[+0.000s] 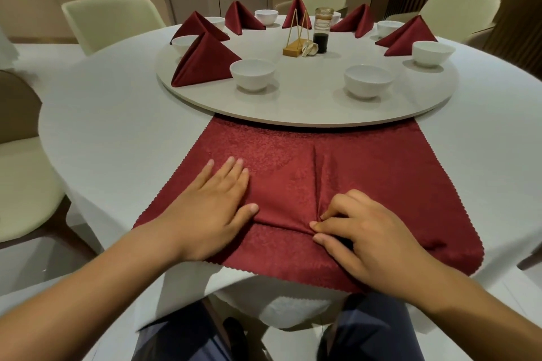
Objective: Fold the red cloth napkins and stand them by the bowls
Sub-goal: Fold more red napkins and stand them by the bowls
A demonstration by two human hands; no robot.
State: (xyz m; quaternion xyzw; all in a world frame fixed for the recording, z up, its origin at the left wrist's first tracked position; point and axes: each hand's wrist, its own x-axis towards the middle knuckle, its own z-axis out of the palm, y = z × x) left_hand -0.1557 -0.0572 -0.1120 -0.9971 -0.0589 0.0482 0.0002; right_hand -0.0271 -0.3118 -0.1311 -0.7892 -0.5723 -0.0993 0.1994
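Left hand [211,208]: flat, fingers straight and slightly spread, palm pressing the left half of the red napkin [366,161]. Right hand [366,239]: fingers curled, fingertips and thumb pinching a small ridge of the cloth near the napkin's middle; creases run away from the pinch.

Napkin lies spread open on the white tablecloth [117,132] directly before the person. Its near edge is at the table edge and its far edge goes under the rim of the turntable [308,114].

On the turntable: near-left bowl [252,75] with a standing folded napkin [202,63] just beside it; near-right bowl [368,80]. Further folded napkins [407,34] stand by bowls round the far rim. Centre: dark-liquid bottle [322,32], wooden stand [296,48].
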